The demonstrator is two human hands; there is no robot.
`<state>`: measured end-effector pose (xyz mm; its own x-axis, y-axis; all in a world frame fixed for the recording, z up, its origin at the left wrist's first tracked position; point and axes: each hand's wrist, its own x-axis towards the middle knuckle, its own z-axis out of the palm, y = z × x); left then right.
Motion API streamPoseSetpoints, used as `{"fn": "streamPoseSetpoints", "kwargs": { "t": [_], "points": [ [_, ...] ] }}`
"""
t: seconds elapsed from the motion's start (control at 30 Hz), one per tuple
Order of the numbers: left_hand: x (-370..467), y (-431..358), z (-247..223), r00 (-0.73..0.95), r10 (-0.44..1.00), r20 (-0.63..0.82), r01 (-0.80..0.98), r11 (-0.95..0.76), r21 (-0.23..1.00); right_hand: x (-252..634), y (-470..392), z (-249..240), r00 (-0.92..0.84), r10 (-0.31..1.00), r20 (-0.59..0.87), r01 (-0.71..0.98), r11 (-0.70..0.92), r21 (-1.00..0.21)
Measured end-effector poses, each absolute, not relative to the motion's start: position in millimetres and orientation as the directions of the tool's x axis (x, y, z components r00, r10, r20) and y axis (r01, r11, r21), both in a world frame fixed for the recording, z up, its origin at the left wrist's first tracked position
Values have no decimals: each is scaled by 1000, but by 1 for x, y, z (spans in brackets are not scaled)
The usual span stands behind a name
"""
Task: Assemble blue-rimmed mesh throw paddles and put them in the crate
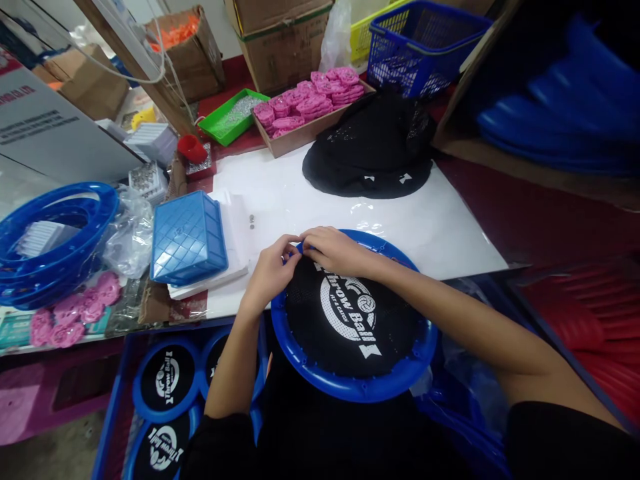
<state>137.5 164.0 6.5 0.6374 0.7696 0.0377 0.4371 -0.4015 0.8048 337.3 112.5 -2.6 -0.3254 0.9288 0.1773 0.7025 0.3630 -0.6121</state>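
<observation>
A round throw ball disc (345,327), with a blue plastic rim and black mesh printed in white, rests tilted on my lap against the table edge. At its upper left rim my left hand (274,268) is closed in a pinch. Right beside it, my right hand (333,252) reaches across the mesh with its fingers closed on the same bit of rim and cloth edge. Whatever small piece sits between the fingertips is hidden. Two small metal pieces (252,221) lie on the white table sheet. Behind the disc is a pile of black mesh covers (370,153).
Left stand a blue plastic box (187,237) and stacked blue rings (103,207). At the back are a green tray (213,125), a carton of pink pieces (310,103) and a blue basket (425,40). Printed discs (145,380) fill a crate below; blue rings (560,120) fill a carton right.
</observation>
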Motion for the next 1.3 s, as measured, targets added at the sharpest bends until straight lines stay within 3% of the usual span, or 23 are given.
{"fn": "streamPoseSetpoints", "kwargs": {
  "t": [0.27, 0.53, 0.6, 0.67, 0.77, 0.83, 0.9, 1.03, 1.2, 1.3],
  "points": [
    [141, 171, 5, 669, 743, 28, 464, -447, 765, 329, 116, -4, -224, 964, 140, 738, 262, -621],
    [147, 171, 18, 737, 676, -2, 544, -592, 595, 339, 122, 4, -293, 951, 97, 670, 277, -689],
    [144, 171, 20, 743, 669, -35, 567, -601, 563, 347, 107, 11, -282, 948, 150, 711, 311, -631],
    [139, 167, 24, 745, 664, -62, 591, -616, 521, 355, 84, 16, -249, 947, 203, 806, 319, -499],
    [137, 155, 34, 708, 704, -61, 668, -639, 382, 366, 46, 15, -201, 964, 175, 912, 249, -325],
    [142, 145, 40, 696, 718, -17, 693, -666, 276, 372, 28, 10, -169, 974, 150, 938, 206, -280],
    [152, 136, 41, 775, 632, 29, 615, -763, 201, 375, 18, 3, -162, 976, 143, 943, 196, -270],
    [167, 131, 31, 921, 389, 6, 387, -918, 80, 380, 20, -6, -173, 976, 135, 935, 206, -289],
    [165, 133, 25, 885, 464, 30, 462, -886, 46, 386, 32, -5, -146, 977, 157, 863, 203, -463],
    [163, 140, 29, 854, 520, 19, 511, -845, 161, 388, 39, 1, -104, 986, 129, 817, 159, -555]
  ]
}}
